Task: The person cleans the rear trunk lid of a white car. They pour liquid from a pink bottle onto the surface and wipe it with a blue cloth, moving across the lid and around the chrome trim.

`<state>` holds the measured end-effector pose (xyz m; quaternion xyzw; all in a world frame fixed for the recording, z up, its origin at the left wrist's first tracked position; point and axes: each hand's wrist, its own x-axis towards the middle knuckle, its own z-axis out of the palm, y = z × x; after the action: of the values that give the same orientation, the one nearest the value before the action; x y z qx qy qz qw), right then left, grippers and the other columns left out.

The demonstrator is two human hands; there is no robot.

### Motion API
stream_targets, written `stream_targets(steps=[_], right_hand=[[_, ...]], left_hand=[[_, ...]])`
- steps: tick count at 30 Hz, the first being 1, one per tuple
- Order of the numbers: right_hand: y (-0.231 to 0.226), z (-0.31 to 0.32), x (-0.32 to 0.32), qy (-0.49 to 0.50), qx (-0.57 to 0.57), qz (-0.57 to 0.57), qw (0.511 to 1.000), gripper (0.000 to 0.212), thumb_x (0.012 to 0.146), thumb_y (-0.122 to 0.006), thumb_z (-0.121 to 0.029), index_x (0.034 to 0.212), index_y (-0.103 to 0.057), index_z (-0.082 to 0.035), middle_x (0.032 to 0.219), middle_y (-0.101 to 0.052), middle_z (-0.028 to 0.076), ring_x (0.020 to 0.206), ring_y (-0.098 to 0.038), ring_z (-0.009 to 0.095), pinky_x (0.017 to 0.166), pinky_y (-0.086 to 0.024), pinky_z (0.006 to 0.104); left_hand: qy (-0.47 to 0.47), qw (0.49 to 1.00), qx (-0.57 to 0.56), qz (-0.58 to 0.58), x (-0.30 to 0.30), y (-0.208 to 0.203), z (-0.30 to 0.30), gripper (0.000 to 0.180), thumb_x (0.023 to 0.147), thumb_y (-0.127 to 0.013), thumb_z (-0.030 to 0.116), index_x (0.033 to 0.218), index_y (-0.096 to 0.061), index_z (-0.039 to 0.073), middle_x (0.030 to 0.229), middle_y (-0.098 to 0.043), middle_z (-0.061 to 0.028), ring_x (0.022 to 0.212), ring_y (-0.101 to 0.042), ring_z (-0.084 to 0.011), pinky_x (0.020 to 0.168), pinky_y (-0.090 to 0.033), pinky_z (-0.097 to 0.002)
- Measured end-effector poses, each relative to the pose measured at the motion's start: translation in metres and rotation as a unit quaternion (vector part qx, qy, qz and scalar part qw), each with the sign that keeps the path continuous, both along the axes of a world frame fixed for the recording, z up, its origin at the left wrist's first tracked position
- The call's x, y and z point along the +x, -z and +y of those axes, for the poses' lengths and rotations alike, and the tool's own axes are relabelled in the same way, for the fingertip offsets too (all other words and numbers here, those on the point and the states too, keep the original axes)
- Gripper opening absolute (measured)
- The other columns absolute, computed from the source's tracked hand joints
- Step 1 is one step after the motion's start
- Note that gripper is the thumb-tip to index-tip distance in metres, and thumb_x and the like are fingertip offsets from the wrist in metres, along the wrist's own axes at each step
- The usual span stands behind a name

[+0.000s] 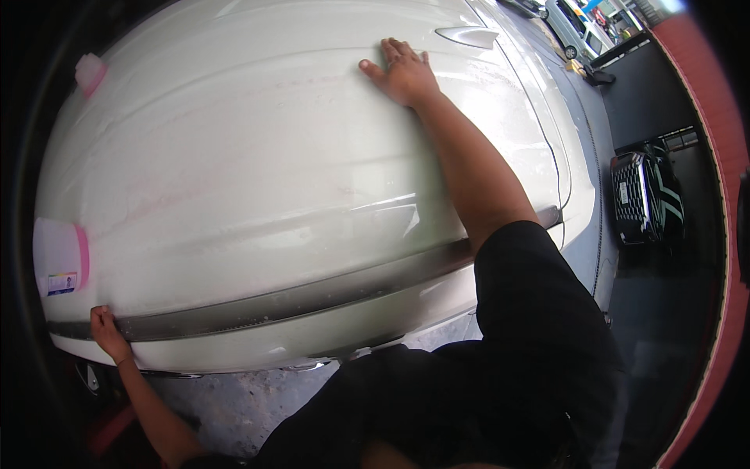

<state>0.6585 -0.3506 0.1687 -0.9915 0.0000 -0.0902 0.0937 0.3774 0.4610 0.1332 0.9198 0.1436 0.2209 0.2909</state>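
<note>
A white car roof point(258, 156) fills most of the view, with faint pinkish streaks and small droplets on it. My right hand point(404, 76) lies on the roof at the far side, fingers stretched and spread, holding nothing. Just right of it is a white shark-fin antenna point(467, 37). Along the near edge runs a dark roof strip point(289, 301). At its left end is my left hand point(108, 334), fingers curled together; whether they grip anything is hidden. Beyond that hand, a translucent plastic container point(58, 254) with pink at one side and a label is on the roof.
A smaller pink-and-clear container point(91, 74) is at the roof's far left. Grey floor point(258, 402) shows below the car. To the right are a dark car point(647, 195), a red wall band point(707, 94) and, farther off, a silver vehicle point(574, 30).
</note>
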Motion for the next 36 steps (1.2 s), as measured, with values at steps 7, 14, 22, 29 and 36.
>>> stream_targets(steps=[7,14,22,29,36], right_hand=[[-0.012,-0.108,0.016,0.274,-0.035,0.101,0.956,0.106,0.099,-0.038,-0.083,0.167,-0.034,-0.003,0.174,-0.033,0.017,0.164,-0.024,0.035,0.131,-0.018,0.0617],[-0.034,0.251,0.031,-0.179,0.014,0.065,0.982,0.101,0.102,-0.037,-0.079,0.171,-0.023,-0.006,0.177,-0.023,0.017,0.166,-0.015,0.035,0.135,-0.011,0.0522],[-0.013,0.0,0.001,-0.013,-0.023,0.027,0.999,0.09,0.105,-0.045,-0.068,0.167,-0.034,-0.005,0.172,-0.035,0.015,0.163,-0.025,0.033,0.133,-0.017,0.0553],[-0.01,-0.243,-0.039,0.319,-0.012,0.091,0.943,0.106,0.1,-0.041,-0.08,0.168,-0.029,0.0,0.175,-0.029,0.021,0.164,-0.023,0.037,0.129,-0.02,0.0643],[-0.003,0.051,0.01,-0.073,-0.058,0.019,0.995,0.099,0.102,-0.052,-0.071,0.166,-0.033,0.002,0.17,-0.034,0.024,0.16,-0.026,0.041,0.13,-0.02,0.0606]], left_hand=[[-0.004,0.999,-0.009,-0.039,-0.008,0.002,-0.023,0.027,0.108,-0.061,0.02,0.087,-0.053,0.005,0.08,-0.045,0.003,0.077,-0.041,-0.0098,0.069,-0.037,-0.0281],[0.011,0.999,-0.021,-0.035,0.021,-0.003,-0.026,0.025,0.104,-0.064,0.015,0.084,-0.054,0.003,0.073,-0.046,0.0002,0.073,-0.042,-0.0107,0.067,-0.037,-0.0302],[-0.029,0.997,0.062,-0.04,0.0,-0.01,-0.038,0.02,0.097,-0.066,0.009,0.084,-0.055,0.0,0.078,-0.052,-0.0104,0.076,-0.048,-0.0241,0.071,-0.04,-0.0405],[-0.013,0.995,0.085,-0.047,0.004,-0.015,-0.039,0.019,0.095,-0.067,0.01,0.082,-0.055,0.002,0.074,-0.05,-0.0108,0.078,-0.048,-0.0266,0.074,-0.04,-0.0422],[-0.079,0.989,0.122,-0.04,0.0,-0.031,-0.072,0.019,0.093,-0.075,0.022,0.085,-0.067,0.006,0.073,-0.061,-0.0086,0.08,-0.058,-0.0284,0.084,-0.046,-0.0429]])
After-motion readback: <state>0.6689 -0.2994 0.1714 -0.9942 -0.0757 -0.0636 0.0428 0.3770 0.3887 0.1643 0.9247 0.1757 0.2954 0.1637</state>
